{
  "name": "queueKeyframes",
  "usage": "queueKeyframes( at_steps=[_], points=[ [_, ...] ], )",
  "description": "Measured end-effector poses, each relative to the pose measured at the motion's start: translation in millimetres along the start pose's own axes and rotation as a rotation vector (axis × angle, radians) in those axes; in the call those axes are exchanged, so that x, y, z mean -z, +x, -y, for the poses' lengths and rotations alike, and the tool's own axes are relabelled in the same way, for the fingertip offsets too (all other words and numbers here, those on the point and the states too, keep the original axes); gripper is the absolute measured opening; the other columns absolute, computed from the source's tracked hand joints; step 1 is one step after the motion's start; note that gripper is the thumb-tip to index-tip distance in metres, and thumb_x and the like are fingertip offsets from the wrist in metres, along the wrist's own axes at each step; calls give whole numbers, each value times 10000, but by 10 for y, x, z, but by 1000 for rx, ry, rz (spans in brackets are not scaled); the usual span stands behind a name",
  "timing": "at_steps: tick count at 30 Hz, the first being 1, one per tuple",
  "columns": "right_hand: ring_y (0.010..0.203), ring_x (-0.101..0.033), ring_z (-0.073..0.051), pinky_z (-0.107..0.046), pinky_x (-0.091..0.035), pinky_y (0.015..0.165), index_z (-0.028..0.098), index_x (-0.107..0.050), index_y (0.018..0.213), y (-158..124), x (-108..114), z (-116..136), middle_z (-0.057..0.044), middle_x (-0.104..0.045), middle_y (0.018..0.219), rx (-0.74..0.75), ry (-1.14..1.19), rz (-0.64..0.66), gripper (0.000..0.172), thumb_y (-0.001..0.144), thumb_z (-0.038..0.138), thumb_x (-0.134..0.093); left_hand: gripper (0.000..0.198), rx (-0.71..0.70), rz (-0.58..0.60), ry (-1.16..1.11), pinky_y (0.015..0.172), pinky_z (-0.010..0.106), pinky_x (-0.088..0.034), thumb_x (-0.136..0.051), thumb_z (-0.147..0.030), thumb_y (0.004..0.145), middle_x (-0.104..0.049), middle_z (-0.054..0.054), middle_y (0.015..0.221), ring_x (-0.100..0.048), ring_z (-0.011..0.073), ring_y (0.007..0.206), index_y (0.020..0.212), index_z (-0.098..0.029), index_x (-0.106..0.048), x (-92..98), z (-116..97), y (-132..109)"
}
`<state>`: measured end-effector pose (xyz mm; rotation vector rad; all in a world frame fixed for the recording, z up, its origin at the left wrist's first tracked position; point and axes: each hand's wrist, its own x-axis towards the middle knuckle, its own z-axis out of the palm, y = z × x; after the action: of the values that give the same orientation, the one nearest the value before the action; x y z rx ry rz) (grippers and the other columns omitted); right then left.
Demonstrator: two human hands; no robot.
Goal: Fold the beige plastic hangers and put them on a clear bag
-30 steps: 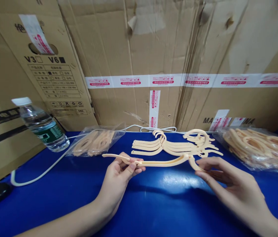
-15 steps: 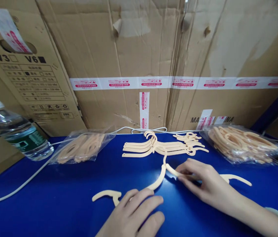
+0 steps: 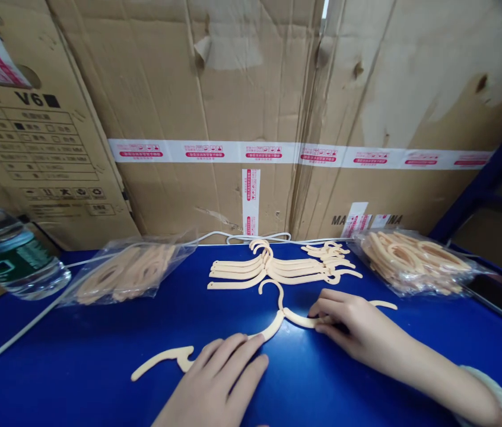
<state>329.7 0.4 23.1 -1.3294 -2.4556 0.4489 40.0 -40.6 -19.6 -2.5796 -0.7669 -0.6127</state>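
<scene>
A cream-coloured clothes hanger (image 3: 273, 326) with a hook and two curved arms lies on the blue table (image 3: 304, 379) in front of me. My left hand (image 3: 222, 373) rests over its left arm with fingers stretched out; the thumb is hidden. On the other side, my right hand (image 3: 344, 317) pinches the right arm between thumb and fingers. That arm's tip shows beyond the hand. Just behind are several similar hangers (image 3: 237, 274), laid in an overlapping row. Small curved pieces (image 3: 329, 249) sit at the right end of that row.
Clear bags of cream pieces lie at the left (image 3: 121, 276) and right (image 3: 411, 261). A water bottle (image 3: 10, 261) stands far left, with a white cable (image 3: 19, 341) beside it. A dark phone-like object (image 3: 500, 299) is at the right edge. Cardboard boxes (image 3: 188, 201) wall off the back.
The view has shifted to the right. The hanger's hook has come away from the row, nearer me, and its right arm has swung farther back. My left fingers lie flatter.
</scene>
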Motion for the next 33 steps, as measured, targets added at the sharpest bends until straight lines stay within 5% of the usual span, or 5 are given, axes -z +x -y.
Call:
queueKeyframes(
  at_steps=[8,14,23,28,33],
  points=[
    [742,-611,-157,-251,-478,639,186,-619,845,59,-91,-61,-45,-618,859,-5,49,-145,95,851,123,-547,420,191,151,-201,914,431,-541,-584,-364,864,-576,74,1358,-574,284,1174,1254,-210,-570,210,102,122],
    [751,-614,-163,-263,-485,643,180,-633,855,63,-112,-53,-55,-615,858,32,13,-201,118,863,125,-528,420,180,218,-218,920,485,-533,-569,-361,890,-557,109,1375,-541,309,1225,1277,-198,-557,280,115,180],
    [796,-618,-172,-276,-502,677,192,-620,916,43,-161,-58,-64,-601,912,74,-21,-253,127,907,169,-495,318,211,49,-335,976,476,-464,-535,-221,898,-567,126,1312,-493,295,1216,1213,-183,-549,130,75,122],
    [867,-606,-181,-290,-499,724,191,-607,995,-3,-112,36,-87,-602,983,150,-2,-314,142,929,199,-482,316,180,-101,-477,736,268,-481,-403,30,887,-602,64,895,-546,160,817,1055,-156,-595,160,90,152],
    [794,-581,-186,-306,-462,682,179,-609,987,-39,-127,155,-83,-616,901,278,-93,-235,183,944,172,-432,334,57,-123,-593,689,247,-484,-353,24,887,-662,89,966,-574,156,789,1018,-149,-606,93,81,130]
  ],
)
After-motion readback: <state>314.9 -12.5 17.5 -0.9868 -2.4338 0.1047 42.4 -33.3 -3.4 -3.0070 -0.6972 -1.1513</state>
